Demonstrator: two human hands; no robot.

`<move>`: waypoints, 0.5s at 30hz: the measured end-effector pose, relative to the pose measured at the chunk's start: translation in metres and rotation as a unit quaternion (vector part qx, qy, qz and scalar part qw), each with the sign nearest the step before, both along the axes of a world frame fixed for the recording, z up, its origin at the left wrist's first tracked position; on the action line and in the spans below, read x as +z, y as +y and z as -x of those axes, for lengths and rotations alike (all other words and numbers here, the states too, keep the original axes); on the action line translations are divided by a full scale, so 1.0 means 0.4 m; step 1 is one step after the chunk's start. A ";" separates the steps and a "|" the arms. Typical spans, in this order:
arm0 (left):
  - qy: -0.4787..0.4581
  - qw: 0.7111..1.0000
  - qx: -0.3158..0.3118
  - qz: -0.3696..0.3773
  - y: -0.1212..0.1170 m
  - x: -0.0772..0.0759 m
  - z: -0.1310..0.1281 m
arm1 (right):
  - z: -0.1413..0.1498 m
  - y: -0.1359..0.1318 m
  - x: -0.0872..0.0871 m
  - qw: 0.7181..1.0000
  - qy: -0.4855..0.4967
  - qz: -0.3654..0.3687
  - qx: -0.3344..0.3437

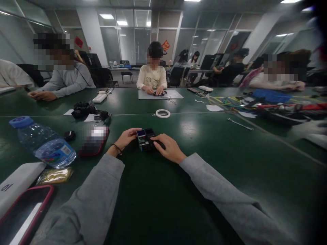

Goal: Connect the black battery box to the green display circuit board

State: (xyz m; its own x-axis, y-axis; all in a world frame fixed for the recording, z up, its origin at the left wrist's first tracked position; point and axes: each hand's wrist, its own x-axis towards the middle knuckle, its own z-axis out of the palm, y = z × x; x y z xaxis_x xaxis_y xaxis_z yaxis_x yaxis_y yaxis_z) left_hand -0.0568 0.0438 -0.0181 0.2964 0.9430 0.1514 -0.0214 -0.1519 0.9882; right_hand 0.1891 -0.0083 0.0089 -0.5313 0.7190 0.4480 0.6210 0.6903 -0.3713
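A small electronic device [143, 142] with a bare circuit board, a little screen and a black casing is held at the middle of the green table. My left hand [126, 137] grips its left side, with fingertips at the upper left corner beside the screen. From the right, my right hand [167, 146] has thumb and fingers closed on the black part [150, 136]. Whether that black part is joined to the board or separate, I cannot tell. A roll of white tape [162, 113] lies just beyond my hands.
To the left are a water bottle [46, 143] on its side, a phone [94, 141], a black case [69, 135] and a white box [20, 183]. Tangled cables [237, 102] and a wrench [240, 124] lie right. A co-worker [152, 75] works opposite at a grey mat [176, 94].
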 end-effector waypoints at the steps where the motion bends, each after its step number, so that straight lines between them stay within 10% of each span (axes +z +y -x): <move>1: 0.003 1.000 0.002 0.000 0.000 0.001 -0.001 | -0.001 0.000 0.000 1.000 0.000 -0.001 -0.001; 15: -0.001 1.000 0.003 0.006 -0.005 0.003 -0.005 | -0.008 -0.003 -0.007 1.000 0.006 0.006 -0.012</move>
State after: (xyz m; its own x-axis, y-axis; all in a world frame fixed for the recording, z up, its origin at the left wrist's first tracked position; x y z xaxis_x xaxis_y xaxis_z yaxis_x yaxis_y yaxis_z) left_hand -0.0549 0.0420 -0.0169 0.2904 0.9465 0.1405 -0.0223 -0.1401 0.9899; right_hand 0.1923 -0.0093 0.0060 -0.5078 0.7373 0.4457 0.6334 0.6701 -0.3869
